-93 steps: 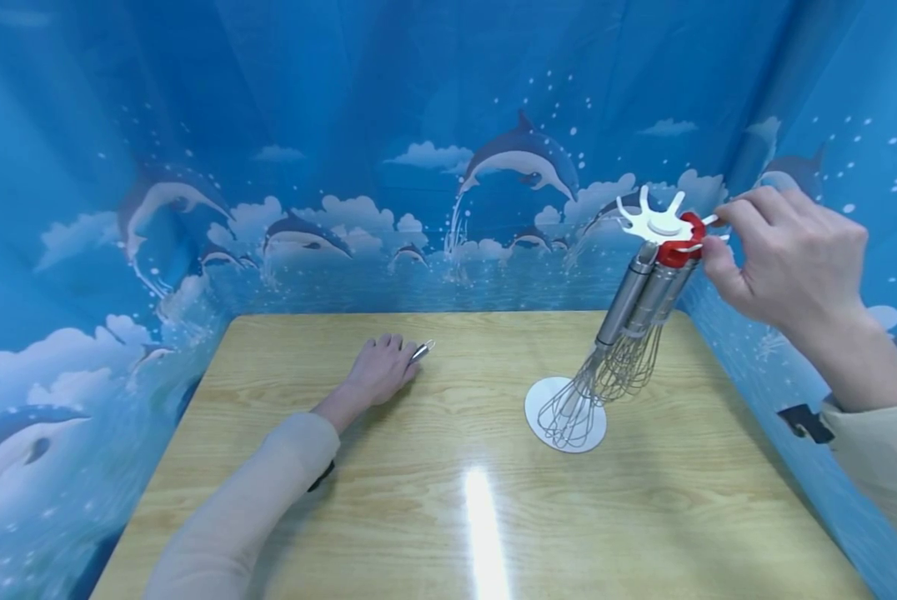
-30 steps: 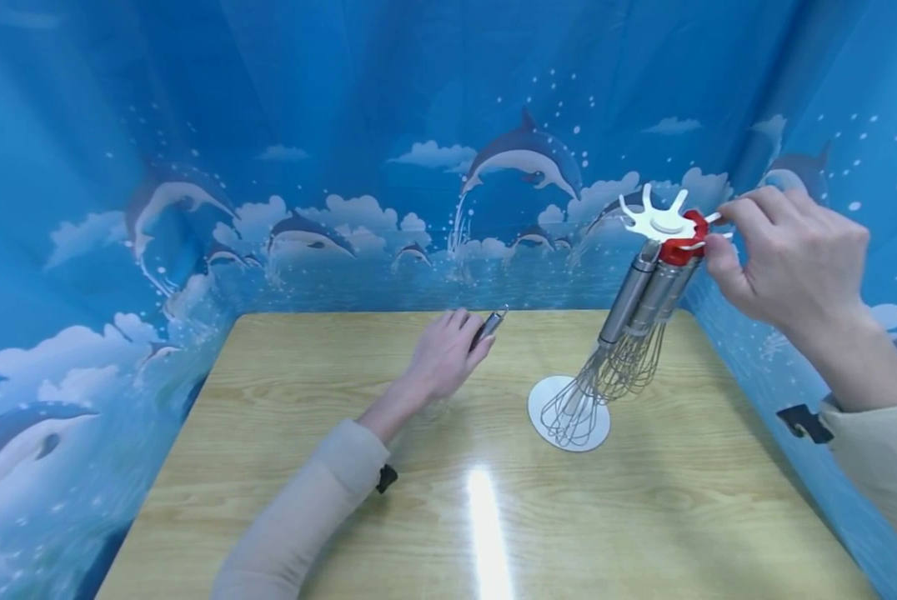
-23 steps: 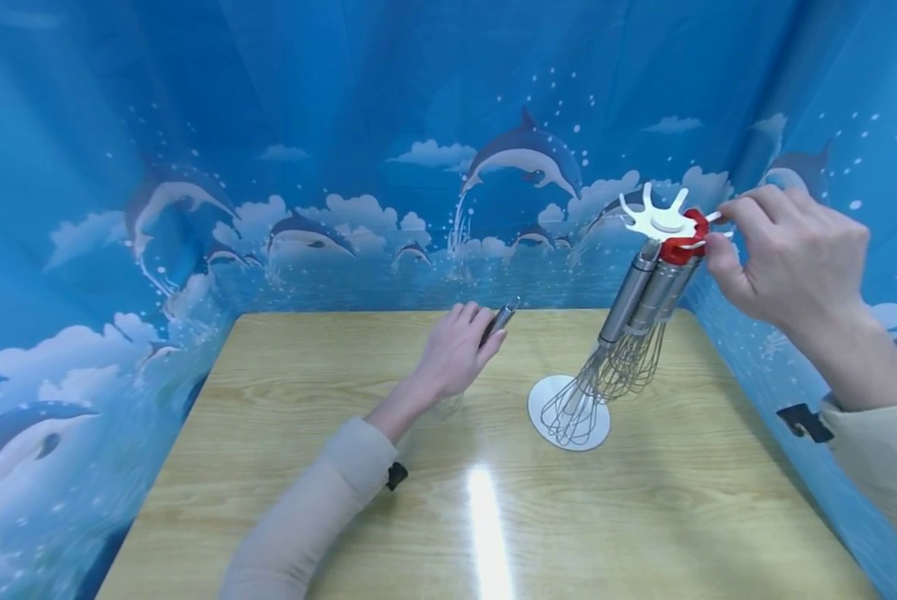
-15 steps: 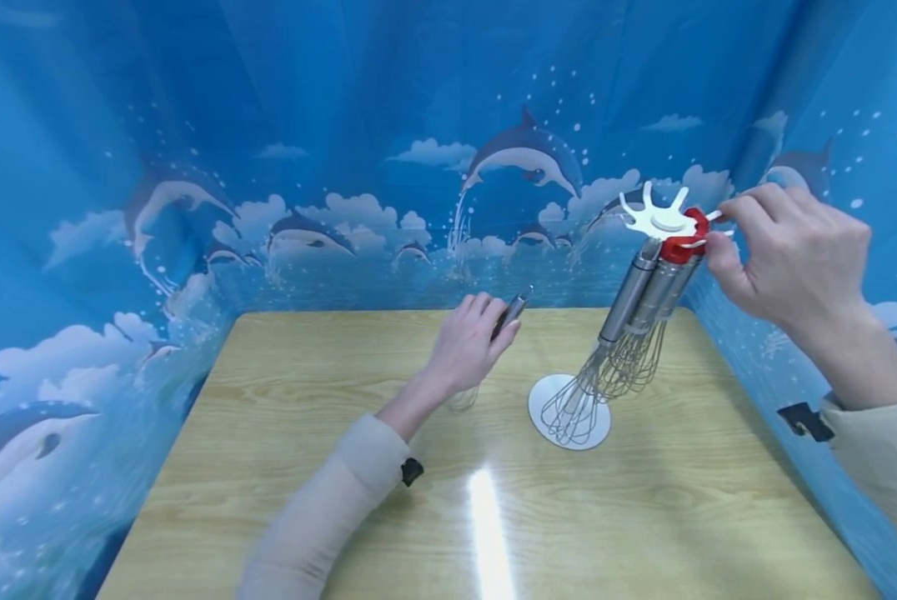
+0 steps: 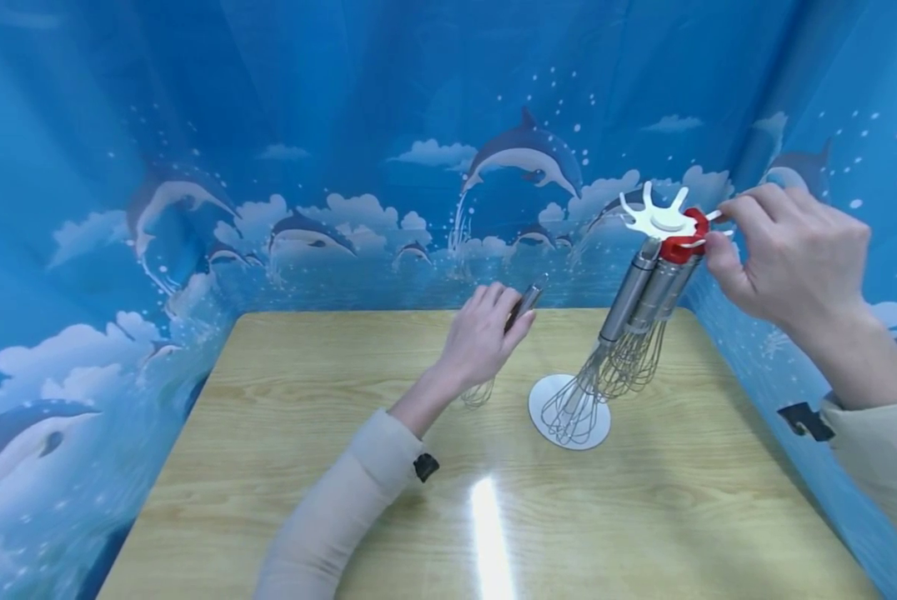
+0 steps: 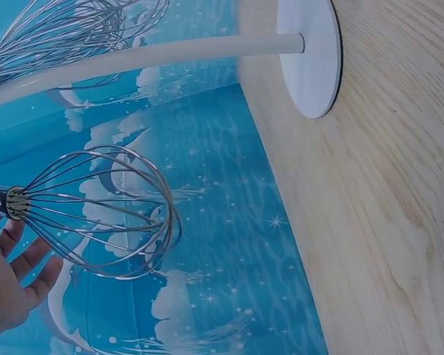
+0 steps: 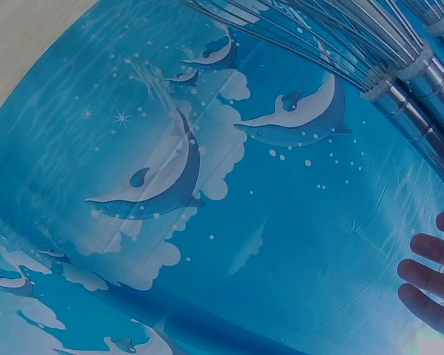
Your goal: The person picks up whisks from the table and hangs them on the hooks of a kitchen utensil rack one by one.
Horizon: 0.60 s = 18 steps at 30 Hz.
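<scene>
My left hand [image 5: 482, 337] grips a metal whisk by its handle [image 5: 527, 302], which slants up to the right. Its wire loops [image 6: 103, 211] hang below the hand, above the table in the left wrist view. To the right stands a white rack with hooked prongs [image 5: 653, 218] and a round base [image 5: 540, 400]. Several whisks [image 5: 627, 300] hang from it by their handles, and a red piece [image 5: 674, 250] sits among the prongs. My right hand [image 5: 797, 242] pinches a prong at the rack's right side. In the right wrist view that hand's fingers [image 7: 429, 277] show below the hanging handles.
The rack's white pole [image 6: 185, 52] runs from the base in the left wrist view. A wooden table [image 5: 306, 367] lies under everything, with a bright light reflection near its front. Blue dolphin-print curtains [image 5: 343, 125] close off the back and both sides.
My left hand has carried the whisk from the table's left-middle rightward and upward, toward the rack. The whisk's wire loops now show below the hand. My right hand keeps its hold on the rack.
</scene>
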Each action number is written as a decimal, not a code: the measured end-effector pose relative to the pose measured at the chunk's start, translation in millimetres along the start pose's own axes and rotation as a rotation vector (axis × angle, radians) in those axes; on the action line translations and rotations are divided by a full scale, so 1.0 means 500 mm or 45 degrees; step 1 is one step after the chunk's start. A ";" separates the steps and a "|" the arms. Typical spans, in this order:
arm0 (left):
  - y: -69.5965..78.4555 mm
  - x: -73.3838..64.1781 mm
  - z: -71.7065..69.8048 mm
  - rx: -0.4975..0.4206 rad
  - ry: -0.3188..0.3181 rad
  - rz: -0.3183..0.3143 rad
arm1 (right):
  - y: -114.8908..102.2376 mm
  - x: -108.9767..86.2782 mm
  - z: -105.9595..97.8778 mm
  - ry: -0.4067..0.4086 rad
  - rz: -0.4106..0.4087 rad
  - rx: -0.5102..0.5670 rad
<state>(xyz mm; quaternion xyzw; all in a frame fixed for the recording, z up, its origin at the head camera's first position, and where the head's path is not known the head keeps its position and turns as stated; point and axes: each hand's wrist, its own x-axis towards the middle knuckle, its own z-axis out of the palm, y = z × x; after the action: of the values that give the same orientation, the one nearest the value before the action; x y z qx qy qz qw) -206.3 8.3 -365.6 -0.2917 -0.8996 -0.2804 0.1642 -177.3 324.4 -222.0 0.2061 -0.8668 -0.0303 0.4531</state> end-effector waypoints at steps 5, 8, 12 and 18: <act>0.007 0.005 -0.004 -0.030 0.015 0.013 | 0.000 0.000 -0.002 -0.022 0.001 -0.008; 0.012 0.010 -0.008 -0.034 0.020 0.023 | 0.000 0.000 -0.004 -0.044 0.002 -0.018; 0.020 0.022 -0.015 -0.039 0.030 0.044 | -0.001 0.001 -0.005 -0.056 0.002 -0.023; 0.033 0.038 -0.027 -0.057 0.049 0.080 | -0.002 0.001 -0.006 -0.060 0.003 -0.024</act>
<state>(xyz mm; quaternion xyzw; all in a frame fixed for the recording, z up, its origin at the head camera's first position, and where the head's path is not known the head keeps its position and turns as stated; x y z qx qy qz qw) -209.1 19.5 -339.2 -0.3179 -0.8802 -0.3007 0.1838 -175.0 323.8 -220.1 0.2001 -0.8770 -0.0429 0.4346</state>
